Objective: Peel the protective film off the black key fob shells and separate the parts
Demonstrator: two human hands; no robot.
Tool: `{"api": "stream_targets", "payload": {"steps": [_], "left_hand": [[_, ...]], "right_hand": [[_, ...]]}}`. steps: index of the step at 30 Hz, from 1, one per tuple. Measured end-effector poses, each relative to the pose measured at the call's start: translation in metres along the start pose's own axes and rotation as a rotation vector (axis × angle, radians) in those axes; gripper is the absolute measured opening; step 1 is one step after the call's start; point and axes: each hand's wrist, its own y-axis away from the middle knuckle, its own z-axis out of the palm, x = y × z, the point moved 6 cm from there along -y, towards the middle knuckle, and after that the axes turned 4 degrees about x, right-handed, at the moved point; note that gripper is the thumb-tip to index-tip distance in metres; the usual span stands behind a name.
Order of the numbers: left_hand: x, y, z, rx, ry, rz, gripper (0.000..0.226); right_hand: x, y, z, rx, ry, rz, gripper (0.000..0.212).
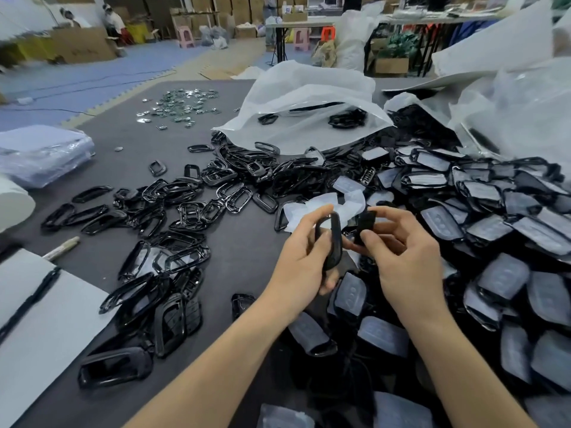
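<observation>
A heap of small shiny metal pieces (182,105) lies far across the dark table (241,248). A plastic-wrapped bundle (43,152) and a white sheet (40,335) sit at the left. A pink stool (187,37) stands beyond.

glossy black shells (173,261), dark grey table (244,242), white bag (309,94)

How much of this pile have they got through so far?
Done: bare black frames spread across the left. In hand: the left hand grips a frame, the right hand pinches a smaller black part. To do: a big heap of film-covered shells on the right.
</observation>
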Motion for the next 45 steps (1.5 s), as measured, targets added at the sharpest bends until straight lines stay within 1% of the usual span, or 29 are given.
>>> {"api": "stream_targets", "payload": {"steps": [5,9,11,16,21,33,45], "left_hand": [[-0.003,-0.003,-0.003,0.044,0.064,-0.034,0.042],[-0.002,-0.004,-0.006,0.064,0.029,0.0,0.054],[0.001,-0.004,-0.005,0.058,0.028,0.026,0.054],[0.007,-0.002,0.0,0.009,0.155,0.061,0.045],[0.008,0.0,0.0,0.015,0.2,0.062,0.042],[0.01,0.0,-0.001,0.005,0.219,0.102,0.041],[0.007,0.001,0.001,-0.003,0.182,0.085,0.04]], "right_hand": [[0.003,-0.001,0.0,0.005,-0.15,0.087,0.02],[0.006,-0.001,-0.002,0.046,-0.263,0.197,0.01],[0.006,-0.001,-0.003,0.063,-0.324,0.248,0.009],[0.005,0.001,-0.004,0.081,-0.443,0.352,0.008],[0.005,0.001,-0.005,0.104,-0.468,0.381,0.007],[0.009,0.0,-0.005,0.133,-0.533,0.445,0.005],[0.007,-0.001,-0.007,0.136,-0.559,0.441,0.009]]}}
